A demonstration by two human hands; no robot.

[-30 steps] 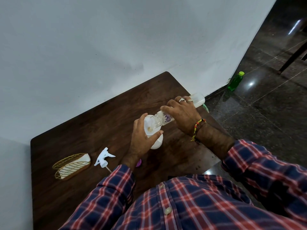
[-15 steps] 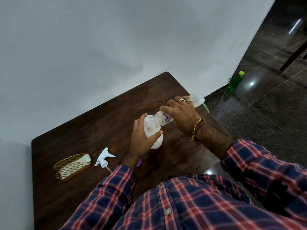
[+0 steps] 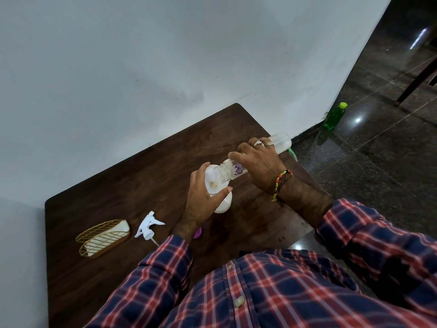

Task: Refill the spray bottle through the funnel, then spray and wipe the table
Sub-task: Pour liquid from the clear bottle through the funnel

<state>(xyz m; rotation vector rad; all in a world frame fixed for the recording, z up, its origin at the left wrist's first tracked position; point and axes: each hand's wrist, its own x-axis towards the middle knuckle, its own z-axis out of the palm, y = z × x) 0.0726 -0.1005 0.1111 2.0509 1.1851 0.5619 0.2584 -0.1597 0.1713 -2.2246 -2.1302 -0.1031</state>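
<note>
The clear bottle (image 3: 257, 159) bears a purple label, too blurred to read. The right hand (image 3: 259, 162) grips it, tipped mouth-down into the white funnel (image 3: 214, 181). The left hand (image 3: 201, 202), fingers curled, holds that funnel atop the white spray bottle (image 3: 223, 204). Left of those fingers lie the sprayer head (image 3: 147, 227) and a gold wire holder (image 3: 102, 236); a purple cap (image 3: 198, 233) peeks beside the wrist. The table (image 3: 142, 174) edge runs just right of the right hand

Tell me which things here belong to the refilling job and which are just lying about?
In use: clear refill bottle, white funnel, white spray bottle, spray head, left hand, right hand.
Lying about: gold wire holder, purple cap, green bottle on the floor.
</note>
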